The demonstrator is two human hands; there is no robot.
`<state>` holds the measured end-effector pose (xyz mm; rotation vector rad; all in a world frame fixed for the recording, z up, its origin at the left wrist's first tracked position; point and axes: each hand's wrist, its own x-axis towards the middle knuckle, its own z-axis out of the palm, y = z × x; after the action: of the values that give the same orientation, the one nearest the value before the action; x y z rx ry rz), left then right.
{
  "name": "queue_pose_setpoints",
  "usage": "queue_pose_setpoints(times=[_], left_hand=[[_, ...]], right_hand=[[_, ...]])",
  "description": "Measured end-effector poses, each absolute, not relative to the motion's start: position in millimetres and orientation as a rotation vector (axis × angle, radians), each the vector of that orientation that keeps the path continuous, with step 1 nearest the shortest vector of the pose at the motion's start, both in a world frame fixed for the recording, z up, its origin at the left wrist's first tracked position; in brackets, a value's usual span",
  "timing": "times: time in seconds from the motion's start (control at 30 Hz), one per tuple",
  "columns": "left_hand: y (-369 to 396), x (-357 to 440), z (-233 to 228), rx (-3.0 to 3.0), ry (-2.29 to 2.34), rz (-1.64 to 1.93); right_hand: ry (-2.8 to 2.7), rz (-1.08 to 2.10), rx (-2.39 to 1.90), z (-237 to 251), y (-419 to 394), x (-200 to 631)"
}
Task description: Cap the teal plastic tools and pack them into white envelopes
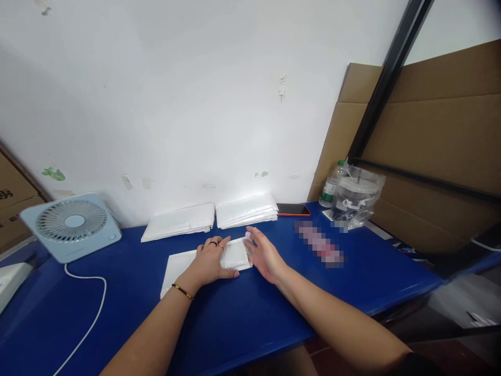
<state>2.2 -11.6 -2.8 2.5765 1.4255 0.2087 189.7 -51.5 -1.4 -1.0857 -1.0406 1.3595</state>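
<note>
Small white packet, soft, roughly square, slightly glossy, lying flat on blue surface just below frame centre. Left edge partly covered by fingers resting on it; right edge touched by fingertips. Packet's left end overlaps larger flat white envelope, rectangular, lying flat, extending toward lower left of centre, its corner near frame's lower middle.

No text can be read clearly; the cardboard box at the left edge carries dark printed characters, too cut off to read.
</note>
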Motion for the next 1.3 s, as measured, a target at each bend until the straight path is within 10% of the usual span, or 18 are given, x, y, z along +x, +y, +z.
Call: queue_pose_setpoints(times=[0.23, 0.6, 1.3], left_hand=[[-12, 4, -2, 2.568, 1.448, 0.205], [-45, 14, 11, 2.647, 1.126, 0.088], [-44, 19, 12, 2.719, 1.110, 0.328]], right_hand=[[-1.079, 1.368, -1.036, 6, -57, 192], [-1.938, 0.376, -1.919, -4, -33, 221], [-2.116, 0.732, -1.010, 6, -57, 221]])
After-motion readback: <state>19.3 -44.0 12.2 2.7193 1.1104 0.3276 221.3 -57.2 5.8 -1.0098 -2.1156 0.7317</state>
